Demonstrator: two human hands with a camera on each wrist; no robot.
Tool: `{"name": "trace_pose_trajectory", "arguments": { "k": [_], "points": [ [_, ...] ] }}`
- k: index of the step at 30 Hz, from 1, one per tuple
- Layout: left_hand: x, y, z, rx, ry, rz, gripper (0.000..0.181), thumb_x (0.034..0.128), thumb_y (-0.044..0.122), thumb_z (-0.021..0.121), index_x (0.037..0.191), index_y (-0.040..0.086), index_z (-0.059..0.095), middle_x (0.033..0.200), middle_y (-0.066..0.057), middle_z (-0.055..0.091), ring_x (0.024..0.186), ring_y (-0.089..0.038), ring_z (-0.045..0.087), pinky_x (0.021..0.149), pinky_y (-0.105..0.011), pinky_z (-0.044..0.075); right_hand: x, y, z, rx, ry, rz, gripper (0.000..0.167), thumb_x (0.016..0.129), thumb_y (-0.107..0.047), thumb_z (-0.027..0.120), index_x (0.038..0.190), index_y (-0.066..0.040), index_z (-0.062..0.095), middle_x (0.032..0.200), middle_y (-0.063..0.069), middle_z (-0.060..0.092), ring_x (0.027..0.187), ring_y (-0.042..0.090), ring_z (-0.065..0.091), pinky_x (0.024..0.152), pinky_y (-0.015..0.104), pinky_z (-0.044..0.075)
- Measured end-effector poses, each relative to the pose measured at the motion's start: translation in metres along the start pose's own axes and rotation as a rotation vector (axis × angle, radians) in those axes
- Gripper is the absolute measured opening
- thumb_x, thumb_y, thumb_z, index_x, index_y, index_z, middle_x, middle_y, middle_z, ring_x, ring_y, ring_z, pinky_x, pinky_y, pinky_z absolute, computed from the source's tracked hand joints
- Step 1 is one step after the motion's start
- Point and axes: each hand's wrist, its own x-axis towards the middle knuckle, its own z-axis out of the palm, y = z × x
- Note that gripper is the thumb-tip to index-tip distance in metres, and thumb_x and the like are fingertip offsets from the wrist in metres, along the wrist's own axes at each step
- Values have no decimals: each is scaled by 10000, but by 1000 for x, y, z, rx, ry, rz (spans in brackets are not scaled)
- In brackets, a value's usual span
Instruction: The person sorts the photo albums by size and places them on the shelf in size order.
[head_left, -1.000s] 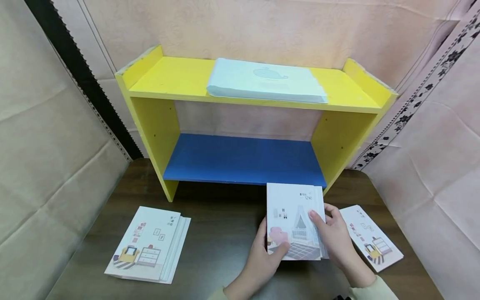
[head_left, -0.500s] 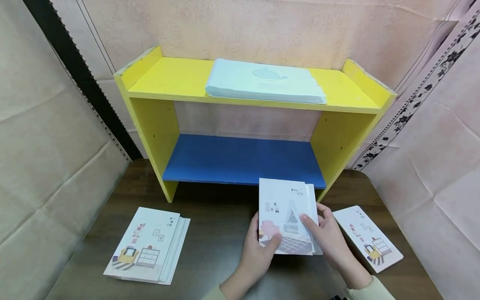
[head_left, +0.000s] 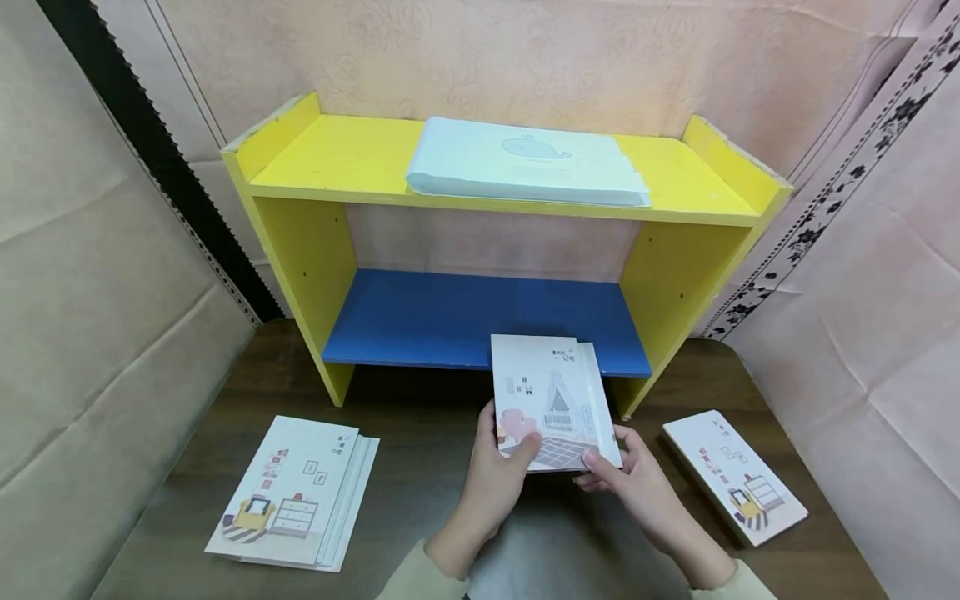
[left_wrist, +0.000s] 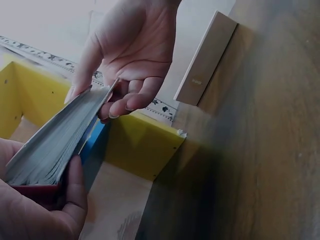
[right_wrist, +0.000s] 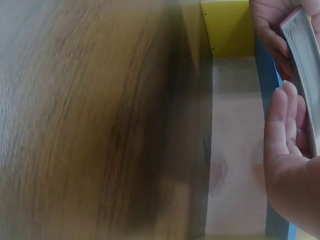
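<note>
So compared with half a second ago, the white book stack (head_left: 551,400) has shifted left and up the frame, its top end now overlapping the front of the blue shelf (head_left: 442,312), and the right hand (head_left: 637,487) has slid down to the stack's lower right corner. The left hand (head_left: 497,475) is clamped on the lower left edge, thumb on the cover; the right grip pinches its corner, thumb on top, fingers underneath. The stack is just right of centre in the head view; can't tell whether it's touching the shelf. My worry: both grips are at the near end, so the far end could dip and snag the shelf edge. The top cover's also offset from what's beneath, so a weak squeeze could let a book slip out. Container-wise, the yellow bookshelf (head_left: 360,154) carries a pale blue packet (head_left: 528,162) on its top board. More book piles lie on the tabletop (head_left: 423,425), lower left (head_left: 288,492) and lower right (head_left: 738,479).
</note>
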Motion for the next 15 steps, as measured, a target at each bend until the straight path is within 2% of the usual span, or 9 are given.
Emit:
{"name": "trace_pose_trajectory", "arguments": {
  "k": [6,10,13,15],
  "points": [
    [2,3,-1,80,-14,9,652,929,255,655,1462,175,287,1131,-25,565,999,-156,583,848,-351,489,2,3,2,0,43,-19,527,934,-138,657,1325,-15,326,1051,219,663,792,296,682,763,435,563],
    [4,4,-4,74,-116,24,625,944,200,635,1469,243,299,1129,-24,597,952,-175,615,793,-358,530,3,4,0,-6,59,-36,514,951,-135,632,1326,-7,306,1040,216,670,781,282,687,765,441,562],
    [5,6,-7,67,-216,23,637,951,183,627,1476,324,295,1113,-23,614,886,-222,641,750,-372,556,3,3,-3,-21,96,-44,513,961,-140,617,1333,10,298,1000,206,681,768,269,694,753,420,567],
    [7,8,-8,56,-260,26,665,950,184,630,1491,338,275,1104,-40,615,867,-272,648,750,-391,560,3,2,-5,-30,123,-51,522,965,-155,613,1338,24,294,965,204,685,757,256,697,736,388,571]
  ]
}}
